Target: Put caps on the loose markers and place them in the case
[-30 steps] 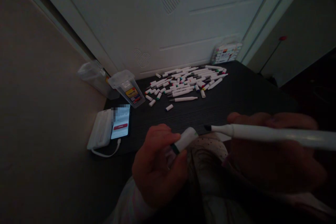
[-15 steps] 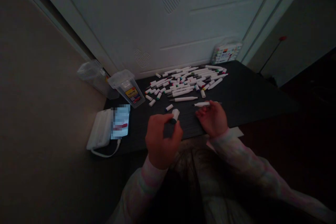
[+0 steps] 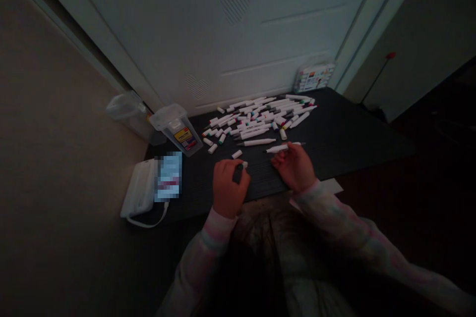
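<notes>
My left hand [image 3: 229, 188] is closed on a small marker cap [image 3: 244, 164], white with a dark end, partly hidden by the fingers. To the right, my right hand [image 3: 294, 167] grips an uncapped white marker [image 3: 277, 149] between thumb and fingers, its dark tip pointing left toward the cap. Cap and marker are apart. A loose cap with a blue end [image 3: 237, 154] lies just beyond my left hand. Farther back is a pile of white markers [image 3: 256, 133] and loose caps with coloured ends, on the dark table [image 3: 353, 133].
Two clear plastic containers [image 3: 178, 129] stand at the left, one with a yellow label. Nearer are a phone [image 3: 168, 177], a white box [image 3: 138, 188] and a white cable [image 3: 152, 225]. A case of markers [image 3: 315, 77] leans at the back right against the white door [image 3: 156, 25].
My left hand has turned the cap in its fingers, so it now shows less. My right hand still holds the marker. The whole view has shifted slightly.
</notes>
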Motion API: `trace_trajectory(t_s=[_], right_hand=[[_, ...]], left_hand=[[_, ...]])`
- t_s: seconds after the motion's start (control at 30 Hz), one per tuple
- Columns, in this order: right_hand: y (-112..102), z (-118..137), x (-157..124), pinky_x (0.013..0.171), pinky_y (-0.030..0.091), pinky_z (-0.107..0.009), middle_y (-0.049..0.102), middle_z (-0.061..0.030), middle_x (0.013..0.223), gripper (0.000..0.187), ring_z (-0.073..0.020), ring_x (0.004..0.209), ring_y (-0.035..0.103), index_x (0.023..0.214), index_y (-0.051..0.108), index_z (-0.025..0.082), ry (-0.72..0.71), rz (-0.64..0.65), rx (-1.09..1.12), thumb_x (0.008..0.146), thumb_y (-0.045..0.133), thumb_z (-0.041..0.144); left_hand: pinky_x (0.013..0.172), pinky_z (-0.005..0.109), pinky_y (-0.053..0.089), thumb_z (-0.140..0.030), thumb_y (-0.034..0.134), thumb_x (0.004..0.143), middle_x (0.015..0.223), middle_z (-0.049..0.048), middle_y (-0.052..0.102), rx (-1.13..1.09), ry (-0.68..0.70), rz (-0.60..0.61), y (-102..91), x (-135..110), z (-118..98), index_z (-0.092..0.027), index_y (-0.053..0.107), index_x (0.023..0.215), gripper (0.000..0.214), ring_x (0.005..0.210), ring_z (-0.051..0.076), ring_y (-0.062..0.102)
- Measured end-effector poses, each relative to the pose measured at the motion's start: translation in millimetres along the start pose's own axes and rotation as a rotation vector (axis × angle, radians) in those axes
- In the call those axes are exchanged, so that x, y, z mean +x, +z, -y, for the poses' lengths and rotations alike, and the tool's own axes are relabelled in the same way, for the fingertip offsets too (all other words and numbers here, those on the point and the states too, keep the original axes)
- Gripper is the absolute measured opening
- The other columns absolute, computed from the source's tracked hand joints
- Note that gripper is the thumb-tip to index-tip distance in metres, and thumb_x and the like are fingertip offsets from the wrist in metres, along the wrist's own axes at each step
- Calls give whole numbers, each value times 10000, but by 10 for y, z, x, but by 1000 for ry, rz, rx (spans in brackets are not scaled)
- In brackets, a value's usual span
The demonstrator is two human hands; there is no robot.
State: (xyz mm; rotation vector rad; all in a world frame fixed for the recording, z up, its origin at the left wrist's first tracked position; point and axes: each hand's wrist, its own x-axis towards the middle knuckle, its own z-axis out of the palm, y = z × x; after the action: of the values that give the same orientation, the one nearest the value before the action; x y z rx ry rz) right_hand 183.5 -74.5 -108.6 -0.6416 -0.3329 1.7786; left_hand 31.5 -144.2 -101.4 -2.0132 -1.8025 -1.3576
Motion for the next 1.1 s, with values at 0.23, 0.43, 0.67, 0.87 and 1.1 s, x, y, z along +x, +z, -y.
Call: trace_trajectory(t_s=[0.23,0.43,0.67,0.87,1.1], right_hand=[[-3,-22,-6,467,377,-199,453,52,436,157,-64,420,397,580,505,168,-8,38,-36,717,552,227],[-22,-21,-6,473,371,-204,447,54,448,141,-68,437,406,599,508,173,-1,48,-34,722,555,224],[-18,-22,-11,465,355,-204,437,58,441,163,-63,429,400,585,485,177,-1,42,-40,710,579,221],[-36,-30,-7,487,371,-212,454,55,455,133,-66,441,416,610,502,175,1,42,-39,715,570,222],[-40,-25,-7,482,370,-214,467,50,461,115,-67,440,413,621,512,169,8,44,-33,717,561,209]], left_hand=[[743,334,445,-88,526,723,831,48,593,18,77,-30,84,-46,37,-169,558,872,173,831,179,541],[754,340,447,-64,523,706,847,60,599,36,140,-116,73,-48,3,-138,496,1042,345,813,180,535],[727,317,452,-65,528,689,842,45,578,0,52,-130,147,-68,91,-158,487,1000,328,793,171,533],[727,304,452,-46,519,684,820,36,579,-47,20,-96,178,-43,133,-172,517,848,207,810,167,540],[733,310,459,-80,539,720,827,37,603,-59,36,-72,177,-23,140,-171,534,855,162,817,167,554]])
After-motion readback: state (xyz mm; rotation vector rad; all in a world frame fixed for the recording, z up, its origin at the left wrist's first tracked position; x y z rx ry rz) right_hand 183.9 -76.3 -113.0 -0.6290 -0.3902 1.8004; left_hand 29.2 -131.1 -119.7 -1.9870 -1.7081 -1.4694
